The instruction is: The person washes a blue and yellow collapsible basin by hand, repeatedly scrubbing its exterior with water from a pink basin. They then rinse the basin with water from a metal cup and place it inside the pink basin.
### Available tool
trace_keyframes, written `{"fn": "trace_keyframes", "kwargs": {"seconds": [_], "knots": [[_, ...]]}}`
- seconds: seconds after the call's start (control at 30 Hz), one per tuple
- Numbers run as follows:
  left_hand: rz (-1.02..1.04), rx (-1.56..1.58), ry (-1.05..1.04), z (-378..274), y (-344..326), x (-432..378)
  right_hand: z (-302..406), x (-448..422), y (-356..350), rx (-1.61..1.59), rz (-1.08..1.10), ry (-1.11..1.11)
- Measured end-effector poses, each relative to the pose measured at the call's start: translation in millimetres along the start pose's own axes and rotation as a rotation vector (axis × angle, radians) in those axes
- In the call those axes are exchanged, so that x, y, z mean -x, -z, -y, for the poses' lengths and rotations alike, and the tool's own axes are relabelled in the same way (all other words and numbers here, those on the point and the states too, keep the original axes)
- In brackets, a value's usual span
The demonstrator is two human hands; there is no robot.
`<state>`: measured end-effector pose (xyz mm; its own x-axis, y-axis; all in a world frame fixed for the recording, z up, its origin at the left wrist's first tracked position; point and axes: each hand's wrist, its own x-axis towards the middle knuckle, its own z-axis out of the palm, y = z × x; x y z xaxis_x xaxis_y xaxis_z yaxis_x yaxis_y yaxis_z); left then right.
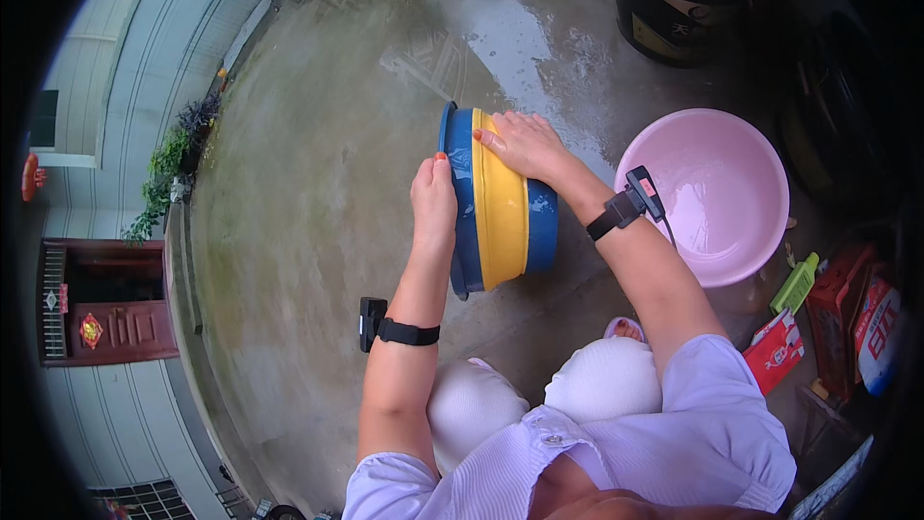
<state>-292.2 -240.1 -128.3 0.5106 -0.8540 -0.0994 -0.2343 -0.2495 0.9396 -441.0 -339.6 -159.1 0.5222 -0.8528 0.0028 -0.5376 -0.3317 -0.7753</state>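
A blue plastic basin with a broad yellow band [499, 217] is tipped on its side in front of my knees, its rim turned to the left. My left hand [434, 191] grips that rim, thumb against the blue outer wall and the other fingers hidden behind the edge. Flat across the top of the yellow band lies my right hand [527, 143], its thumb pointing toward the rim. The basin's wall looks wet, and its inside faces away from me. Each wrist wears a black strap with a small device.
To the right, a pink plastic basin [747, 195] stands upright with shiny liquid inside. Beyond it is a large black bucket [671, 22]. A green bottle [794, 283], a red packet [774, 350] and a dark red crate [837, 310] sit by my right side. The concrete floor [303, 231] is wet.
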Motion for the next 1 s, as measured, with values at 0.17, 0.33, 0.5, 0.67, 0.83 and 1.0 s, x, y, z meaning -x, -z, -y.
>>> {"fn": "trace_keyframes", "kwargs": {"seconds": [0.17,0.33,0.5,0.67,0.83,1.0], "knots": [[-0.020,0.185,0.129,3.6,10.7,-15.1,-4.6,44.6,-33.8,0.294,-0.199,0.479],[-0.187,0.307,0.296,2.1,32.7,-31.1,-26.8,135.6,-74.5,0.505,-0.087,0.869],[-0.247,0.326,0.184,-8.2,56.2,-49.2,-77.7,166.3,-73.4,0.636,0.297,0.629],[-0.351,0.410,0.202,-11.6,67.8,-51.9,-71.6,159.5,-65.0,0.155,-0.033,0.651],[-0.388,0.478,0.227,-3.6,71.0,-45.4,-48.2,148.4,-65.0,-0.026,-0.105,0.577],[-0.364,0.566,0.305,2.5,80.3,-42.4,-72.1,135.0,-70.4,-0.102,-0.121,0.320]]}}
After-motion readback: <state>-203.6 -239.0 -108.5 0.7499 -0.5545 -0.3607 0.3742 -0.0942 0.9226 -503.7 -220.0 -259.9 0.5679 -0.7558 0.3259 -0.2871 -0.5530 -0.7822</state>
